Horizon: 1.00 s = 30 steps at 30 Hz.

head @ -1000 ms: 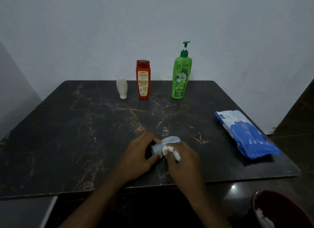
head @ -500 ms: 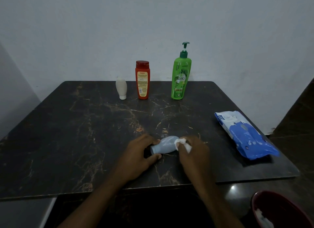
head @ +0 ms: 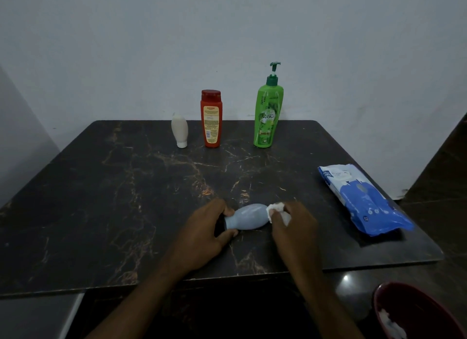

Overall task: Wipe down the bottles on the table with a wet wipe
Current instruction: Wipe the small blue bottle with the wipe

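On a dark marble counter, the left hand grips the neck of a pale blue bottle lying sideways while the right hand pinches a wet wipe against its base, with a green pump bottle labelled "Vatika" standing behind.

Far edge: the white bottle, red bottle and green pump bottle are standing in a row, blocking reach along the wall.
Right side: the wipes pack is lying there, taking up the table edge.
Left half: the dark top is lying open.
Middle: room is running free between the row and the near hands.
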Each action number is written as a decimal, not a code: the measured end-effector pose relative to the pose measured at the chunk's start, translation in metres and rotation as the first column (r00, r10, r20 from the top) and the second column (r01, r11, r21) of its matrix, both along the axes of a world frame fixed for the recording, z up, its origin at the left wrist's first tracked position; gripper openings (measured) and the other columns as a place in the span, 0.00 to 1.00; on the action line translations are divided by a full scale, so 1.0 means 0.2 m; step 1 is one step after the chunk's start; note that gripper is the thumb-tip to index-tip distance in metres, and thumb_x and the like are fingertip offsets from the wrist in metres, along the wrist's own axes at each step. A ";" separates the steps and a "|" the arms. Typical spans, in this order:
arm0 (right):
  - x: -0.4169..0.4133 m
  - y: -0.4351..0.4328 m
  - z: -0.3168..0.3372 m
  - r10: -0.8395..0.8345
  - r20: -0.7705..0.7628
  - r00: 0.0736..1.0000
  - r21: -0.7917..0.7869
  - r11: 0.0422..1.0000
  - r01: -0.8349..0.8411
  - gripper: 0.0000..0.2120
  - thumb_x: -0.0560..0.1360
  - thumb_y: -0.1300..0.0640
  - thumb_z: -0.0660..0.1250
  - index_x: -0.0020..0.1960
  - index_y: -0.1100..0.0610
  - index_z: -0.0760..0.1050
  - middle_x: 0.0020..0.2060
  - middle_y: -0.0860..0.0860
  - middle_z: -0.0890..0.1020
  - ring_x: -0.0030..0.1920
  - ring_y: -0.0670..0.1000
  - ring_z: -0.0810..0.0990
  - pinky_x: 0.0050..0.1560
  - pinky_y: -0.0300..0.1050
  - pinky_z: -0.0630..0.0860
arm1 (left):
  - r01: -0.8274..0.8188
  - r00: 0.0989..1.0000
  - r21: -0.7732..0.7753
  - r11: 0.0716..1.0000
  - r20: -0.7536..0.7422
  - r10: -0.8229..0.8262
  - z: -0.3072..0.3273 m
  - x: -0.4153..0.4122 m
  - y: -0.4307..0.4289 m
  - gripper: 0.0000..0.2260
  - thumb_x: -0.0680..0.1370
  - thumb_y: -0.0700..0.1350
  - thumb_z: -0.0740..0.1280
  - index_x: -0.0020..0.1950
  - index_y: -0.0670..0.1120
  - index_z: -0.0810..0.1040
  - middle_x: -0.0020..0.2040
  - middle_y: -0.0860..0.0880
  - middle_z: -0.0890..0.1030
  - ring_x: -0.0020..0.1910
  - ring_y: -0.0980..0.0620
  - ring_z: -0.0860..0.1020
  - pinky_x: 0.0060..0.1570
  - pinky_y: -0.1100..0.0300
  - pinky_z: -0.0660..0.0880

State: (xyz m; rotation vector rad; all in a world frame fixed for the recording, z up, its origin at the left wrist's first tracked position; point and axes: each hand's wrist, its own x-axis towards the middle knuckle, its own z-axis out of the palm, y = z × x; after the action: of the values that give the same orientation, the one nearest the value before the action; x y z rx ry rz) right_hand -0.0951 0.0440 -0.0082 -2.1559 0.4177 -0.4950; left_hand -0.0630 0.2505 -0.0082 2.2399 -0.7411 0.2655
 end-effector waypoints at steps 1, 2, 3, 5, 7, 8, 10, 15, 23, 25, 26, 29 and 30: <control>-0.02 0.04 0.00 0.021 0.062 0.998 -0.034 0.999 -0.019 0.05 0.77 0.58 0.69 0.53 0.55 0.78 0.50 0.50 0.80 0.49 0.47 0.77 0.47 0.33 0.70 | -0.003 1.000 -0.003 1.000 0.005 0.003 0.00 0.00 0.00 0.15 0.73 0.45 0.78 0.55 0.51 0.76 0.54 0.61 0.79 0.54 0.63 0.78 0.53 0.65 0.75; -0.03 0.09 -0.01 0.068 0.128 0.989 -0.070 0.996 -0.059 0.04 0.76 0.59 0.69 0.51 0.55 0.79 0.48 0.49 0.80 0.48 0.47 0.77 0.47 0.32 0.71 | -0.004 1.000 -0.006 1.000 0.011 0.004 0.00 0.00 0.00 0.15 0.73 0.44 0.78 0.55 0.51 0.76 0.54 0.61 0.79 0.54 0.63 0.78 0.53 0.66 0.75; -0.05 0.14 -0.02 0.128 0.180 0.975 -0.107 0.988 -0.110 0.05 0.75 0.61 0.70 0.50 0.55 0.79 0.48 0.48 0.80 0.47 0.45 0.77 0.47 0.32 0.72 | -0.002 1.000 -0.006 1.000 0.016 0.002 0.00 0.00 0.00 0.15 0.73 0.44 0.78 0.54 0.51 0.76 0.54 0.61 0.79 0.54 0.63 0.78 0.53 0.67 0.74; -0.09 0.22 -0.04 0.239 0.225 0.944 -0.161 0.965 -0.206 0.06 0.75 0.63 0.69 0.50 0.55 0.81 0.48 0.47 0.80 0.46 0.42 0.77 0.49 0.26 0.70 | 0.003 1.000 -0.003 1.000 0.013 -0.003 0.00 0.01 0.00 0.16 0.72 0.43 0.78 0.54 0.51 0.76 0.54 0.61 0.79 0.55 0.63 0.78 0.53 0.68 0.73; -0.09 0.22 -0.03 0.268 0.237 0.934 -0.169 0.958 -0.232 0.06 0.75 0.62 0.69 0.50 0.55 0.81 0.47 0.46 0.80 0.46 0.41 0.77 0.49 0.23 0.68 | 0.007 1.000 -0.006 1.000 0.005 -0.007 0.00 0.01 0.00 0.16 0.72 0.42 0.78 0.53 0.51 0.76 0.54 0.60 0.79 0.55 0.62 0.78 0.53 0.70 0.73; -0.08 0.19 -0.03 0.245 0.228 0.942 -0.144 0.966 -0.216 0.05 0.75 0.62 0.69 0.49 0.55 0.80 0.46 0.45 0.79 0.45 0.41 0.77 0.48 0.23 0.68 | 0.011 1.000 -0.008 1.000 0.008 -0.011 0.00 0.01 0.00 0.16 0.72 0.42 0.79 0.53 0.51 0.76 0.54 0.60 0.79 0.54 0.62 0.78 0.52 0.70 0.73; -0.04 0.11 -0.02 0.149 0.163 0.975 -0.089 0.987 -0.135 0.03 0.76 0.60 0.69 0.49 0.54 0.79 0.45 0.45 0.78 0.45 0.44 0.77 0.45 0.23 0.67 | 0.023 1.000 -0.009 1.000 0.016 -0.023 0.00 0.01 0.00 0.16 0.72 0.42 0.78 0.53 0.51 0.76 0.53 0.59 0.79 0.53 0.61 0.78 0.51 0.68 0.74; -0.01 0.04 0.02 0.073 0.124 0.990 -0.063 0.996 -0.065 0.04 0.77 0.59 0.68 0.51 0.58 0.80 0.47 0.50 0.79 0.48 0.50 0.78 0.44 0.27 0.66 | 0.028 1.000 -0.014 1.000 0.010 -0.028 0.00 0.01 0.00 0.16 0.72 0.42 0.78 0.53 0.51 0.75 0.54 0.60 0.79 0.53 0.59 0.79 0.51 0.62 0.76; -0.07 0.20 0.02 0.262 0.272 0.926 -0.149 0.962 -0.228 0.05 0.75 0.62 0.69 0.48 0.54 0.81 0.47 0.46 0.79 0.46 0.43 0.78 0.48 0.32 0.72 | 0.026 1.000 -0.023 0.999 0.008 -0.026 0.00 0.00 -0.01 0.16 0.72 0.41 0.78 0.52 0.52 0.74 0.54 0.60 0.79 0.54 0.59 0.79 0.52 0.56 0.78; -0.01 0.11 0.03 0.126 0.170 0.977 -0.096 0.989 -0.111 0.04 0.76 0.60 0.69 0.50 0.58 0.80 0.47 0.50 0.79 0.45 0.47 0.77 0.43 0.35 0.68 | 0.027 0.999 -0.013 1.000 0.025 -0.026 0.00 0.00 -0.01 0.16 0.72 0.42 0.78 0.53 0.52 0.74 0.54 0.61 0.78 0.55 0.60 0.78 0.53 0.59 0.77; 0.02 0.05 0.03 0.069 0.073 0.995 -0.064 0.996 -0.065 0.06 0.78 0.58 0.68 0.52 0.59 0.80 0.49 0.52 0.80 0.47 0.48 0.77 0.42 0.35 0.66 | 0.030 0.999 -0.008 1.000 0.030 -0.030 0.00 0.00 0.00 0.16 0.73 0.42 0.78 0.54 0.52 0.74 0.55 0.61 0.78 0.55 0.60 0.78 0.53 0.60 0.77; 0.05 0.00 0.04 0.046 0.023 0.999 -0.096 0.994 -0.044 0.10 0.78 0.55 0.67 0.54 0.61 0.79 0.50 0.54 0.80 0.50 0.52 0.78 0.46 0.34 0.66 | 0.040 0.998 0.002 0.999 0.042 -0.040 0.01 -0.01 -0.01 0.16 0.73 0.42 0.77 0.54 0.52 0.74 0.54 0.61 0.77 0.54 0.59 0.78 0.52 0.61 0.76; 0.04 0.03 0.05 0.060 0.068 0.996 -0.108 0.993 -0.053 0.08 0.77 0.56 0.67 0.53 0.60 0.79 0.48 0.53 0.79 0.48 0.51 0.77 0.45 0.31 0.66 | 0.038 0.998 0.003 0.999 0.046 -0.038 0.01 -0.01 -0.01 0.16 0.73 0.42 0.77 0.54 0.53 0.73 0.54 0.60 0.77 0.54 0.59 0.78 0.52 0.61 0.76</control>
State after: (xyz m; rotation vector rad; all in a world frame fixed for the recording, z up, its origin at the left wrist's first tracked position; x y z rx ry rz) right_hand -0.0875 0.0507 0.0028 -2.2384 0.2962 -0.5714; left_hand -0.0653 0.2482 -0.0065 2.2252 -0.8083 0.2989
